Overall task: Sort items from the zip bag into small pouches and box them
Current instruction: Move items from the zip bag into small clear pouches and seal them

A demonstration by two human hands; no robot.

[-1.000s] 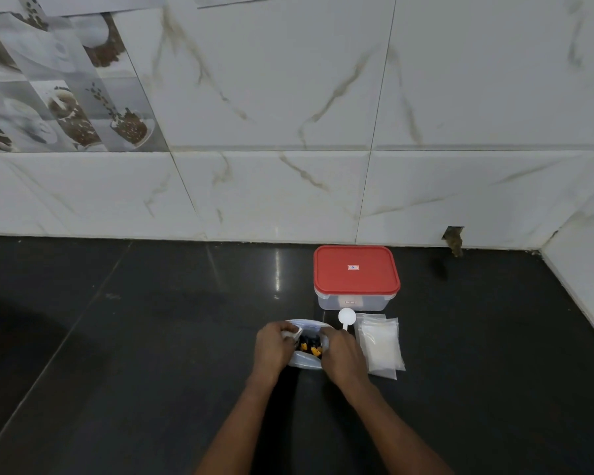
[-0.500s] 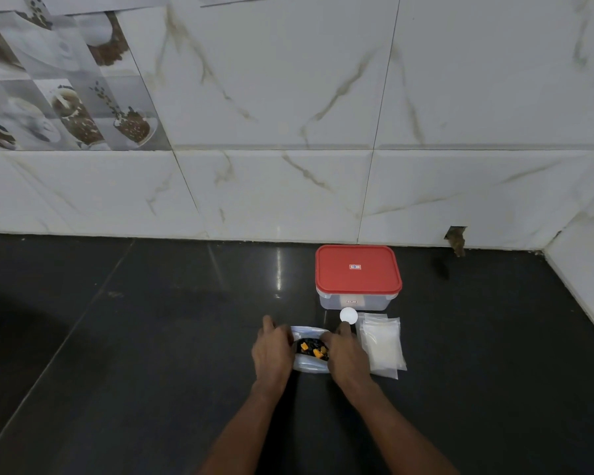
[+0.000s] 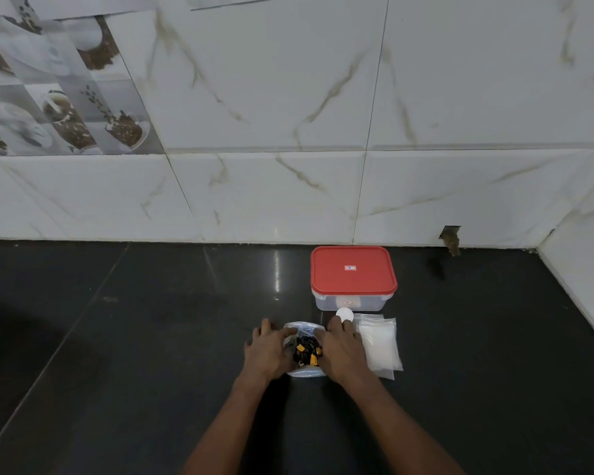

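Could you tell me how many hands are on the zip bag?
2: the left hand on the zip bag's left edge, the right hand on its right edge.

The left hand [image 3: 266, 354] and right hand [image 3: 343, 351] are hiding their own grip and the sides of the zip bag [image 3: 304, 328], while the pieces [image 3: 306, 351] inside and the lid label [image 3: 350, 268] are appearing too small to identify.
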